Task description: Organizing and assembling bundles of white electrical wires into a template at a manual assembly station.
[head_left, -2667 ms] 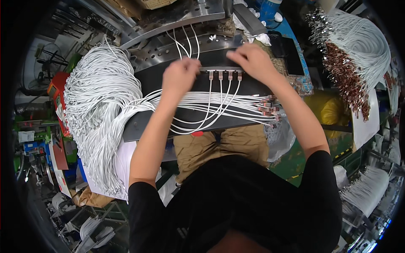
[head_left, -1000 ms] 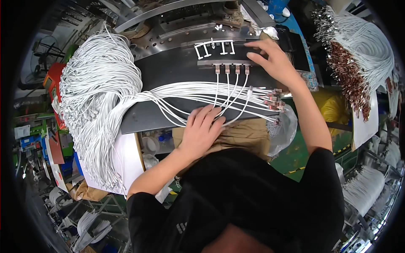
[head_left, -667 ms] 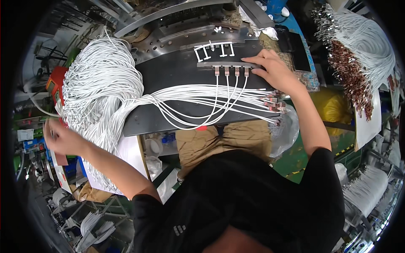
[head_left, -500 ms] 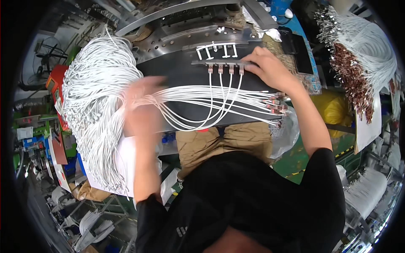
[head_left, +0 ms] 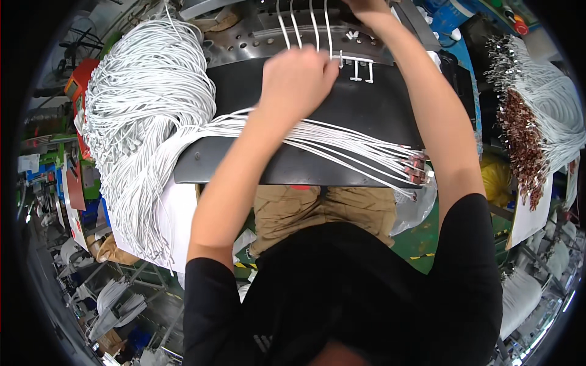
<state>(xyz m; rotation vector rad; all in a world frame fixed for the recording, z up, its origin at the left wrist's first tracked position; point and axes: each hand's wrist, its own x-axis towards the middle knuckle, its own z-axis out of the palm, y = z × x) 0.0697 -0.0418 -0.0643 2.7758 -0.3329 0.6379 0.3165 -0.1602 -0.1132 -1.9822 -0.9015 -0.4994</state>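
My left hand is closed, knuckles up, over the far edge of the black work board. Several white cables run from its fingers toward the top of the picture. Right beside its thumb lies a white plastic frame with prongs, partly covered by the hand. My right hand reaches to the top edge, where its fingers are cut off from view. Below my left wrist, a bundle of white cables crosses the board, its reddish-brown connector ends at the right.
A large heap of white cables stands on the left. Beyond the board is a metal surface with holes. More cables with copper-coloured ends hang at the far right. A yellow bag is below them.
My left hand has moved from the cable bundle up and right to the far edge of the board. My right hand has gone farther away. The separate cables, earlier curving toward me, now stretch away.
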